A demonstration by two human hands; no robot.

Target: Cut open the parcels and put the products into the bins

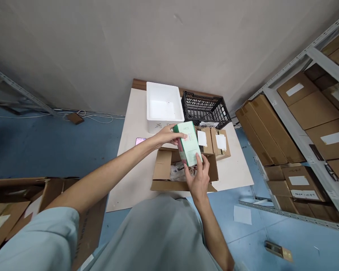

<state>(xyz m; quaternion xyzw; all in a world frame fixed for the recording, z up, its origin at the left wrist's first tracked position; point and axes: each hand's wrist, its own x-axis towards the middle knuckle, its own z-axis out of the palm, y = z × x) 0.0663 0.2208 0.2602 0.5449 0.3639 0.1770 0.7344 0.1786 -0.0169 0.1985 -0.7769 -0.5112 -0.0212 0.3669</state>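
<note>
A light green product box (188, 143) is held between both hands above an open cardboard carton (162, 167) on a low table (135, 124). My left hand (169, 136) grips the box's far upper end with closed fingers. My right hand (198, 178) holds its near lower end from below, fingers pressed on the side. Crumpled clear plastic packing (177, 172) lies inside the carton under the box.
A white foam box (161, 106) and a black plastic crate (205, 109) stand at the table's back. Two small sealed cartons (214, 143) lie right of the open one. A phone (140, 140) lies at left. Metal shelving with cartons (307, 124) fills the right; another carton (14, 210) stands at left.
</note>
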